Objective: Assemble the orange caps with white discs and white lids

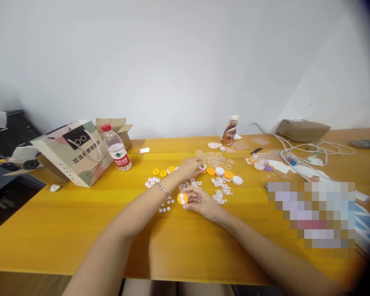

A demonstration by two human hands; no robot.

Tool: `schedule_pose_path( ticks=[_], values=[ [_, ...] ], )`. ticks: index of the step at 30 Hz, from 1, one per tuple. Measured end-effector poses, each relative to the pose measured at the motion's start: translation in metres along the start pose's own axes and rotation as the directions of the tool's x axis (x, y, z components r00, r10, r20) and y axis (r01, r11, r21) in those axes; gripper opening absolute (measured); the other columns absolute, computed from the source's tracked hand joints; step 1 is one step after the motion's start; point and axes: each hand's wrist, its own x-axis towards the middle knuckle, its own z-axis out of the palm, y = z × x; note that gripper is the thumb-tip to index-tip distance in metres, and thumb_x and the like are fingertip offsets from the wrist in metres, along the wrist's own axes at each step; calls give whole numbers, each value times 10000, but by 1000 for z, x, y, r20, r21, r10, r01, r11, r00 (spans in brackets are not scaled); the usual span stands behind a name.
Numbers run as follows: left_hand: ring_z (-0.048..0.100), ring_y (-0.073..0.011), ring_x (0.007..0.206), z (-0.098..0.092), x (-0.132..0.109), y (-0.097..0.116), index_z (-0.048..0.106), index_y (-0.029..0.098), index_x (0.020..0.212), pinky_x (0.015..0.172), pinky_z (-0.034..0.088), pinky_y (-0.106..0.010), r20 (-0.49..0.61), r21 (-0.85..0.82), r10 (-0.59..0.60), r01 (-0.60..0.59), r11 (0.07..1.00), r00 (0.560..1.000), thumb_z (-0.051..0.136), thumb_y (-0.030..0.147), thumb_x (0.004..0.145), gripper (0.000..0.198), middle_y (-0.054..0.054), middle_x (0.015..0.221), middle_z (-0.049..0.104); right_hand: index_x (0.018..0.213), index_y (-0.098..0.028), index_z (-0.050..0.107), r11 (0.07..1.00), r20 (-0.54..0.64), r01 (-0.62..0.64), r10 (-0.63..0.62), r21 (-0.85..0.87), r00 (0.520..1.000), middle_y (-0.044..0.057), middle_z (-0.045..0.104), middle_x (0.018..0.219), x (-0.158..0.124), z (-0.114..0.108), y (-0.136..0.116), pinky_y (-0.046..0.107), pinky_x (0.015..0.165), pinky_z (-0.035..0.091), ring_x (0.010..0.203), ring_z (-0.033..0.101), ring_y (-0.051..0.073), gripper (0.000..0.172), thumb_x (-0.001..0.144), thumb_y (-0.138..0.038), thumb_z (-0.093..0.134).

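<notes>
My right hand [200, 201] holds an orange round cap [182, 199] with white pieces in it, gripped at the fingertips. Farther back, my left hand [193, 167] reaches across to the row of orange and white caps [211, 171]; its fingertips are pinched at a small white piece [202, 167]. Clear round cups [216, 158] stand behind the row. White cut-out pieces [223, 187] lie right of my hands. Small white discs [164, 209] and white knobs [152, 181] are on the left, partly behind my left arm.
On the left stand a paper bag [80, 154], an open carton [125, 131] and a water bottle [117, 150]. A brown drink bottle [230, 131] is at the back. White cables [288, 152] and a brown package [304, 129] lie on the right of the yellow table [111, 242].
</notes>
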Motion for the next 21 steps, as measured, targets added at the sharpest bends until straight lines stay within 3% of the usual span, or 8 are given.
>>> schedule_pose_path(
  ticks=[4,8,9,11,14,16,18,21],
  values=[
    [509,-185,913,3,2,2,590,131,723,857,377,-311,-46,-69,-44,41,997,998,548,85,714,64,-74,910,556,924,-204,546,1000,-9,9,-9,-2,1000,-24,573,750,0,0,1,271,720,444,710,552,104,397,576,-234,734],
    [521,-157,918,-19,-21,8,547,136,811,796,406,-268,-102,-250,-133,104,963,986,501,220,800,97,-71,965,562,939,-206,541,1000,-24,14,-13,12,1000,-24,575,743,-1,0,0,279,726,452,706,558,106,409,578,-242,731],
    [535,-146,887,-26,-32,9,538,137,825,778,409,-258,-64,-451,-199,150,880,978,509,244,801,113,-64,953,573,939,-207,541,1000,-29,14,-14,7,999,-26,575,730,-1,0,-1,284,730,454,702,561,108,408,580,-248,730],
    [549,-129,825,-41,-58,13,533,143,822,754,403,-242,30,-747,-285,211,630,958,555,278,775,145,-41,876,589,941,-210,541,1000,-46,21,-21,-7,999,-24,584,727,-2,2,-3,293,743,454,700,568,111,407,582,-262,727],
    [560,-129,831,-57,-100,19,535,149,802,693,390,-207,116,-910,-327,233,344,938,605,300,747,175,-36,847,596,949,-217,539,999,-83,40,-42,-23,996,-17,602,757,-2,6,-6,298,766,451,709,575,112,400,596,-275,717],
    [569,-129,808,-62,-121,25,539,162,883,665,386,-204,113,-937,-360,220,272,926,611,317,748,218,-39,844,602,943,-216,536,998,-108,59,-62,-28,992,-12,606,768,-2,9,-7,300,772,451,717,576,113,386,605,-272,712],
    [567,-129,800,-62,-135,29,520,182,1030,691,396,-219,111,-928,-358,225,296,927,586,327,771,304,-42,855,607,939,-212,529,996,-127,81,-84,-31,988,-3,607,778,-2,11,-7,304,768,456,727,578,120,378,611,-270,707],
    [554,-139,842,-56,-144,33,510,191,1118,748,409,-238,68,-854,-354,238,463,933,575,325,780,370,-48,896,610,942,-210,517,993,-164,111,-117,-44,980,1,605,777,-2,12,-6,303,750,467,725,580,125,384,613,-274,704]
  ],
)
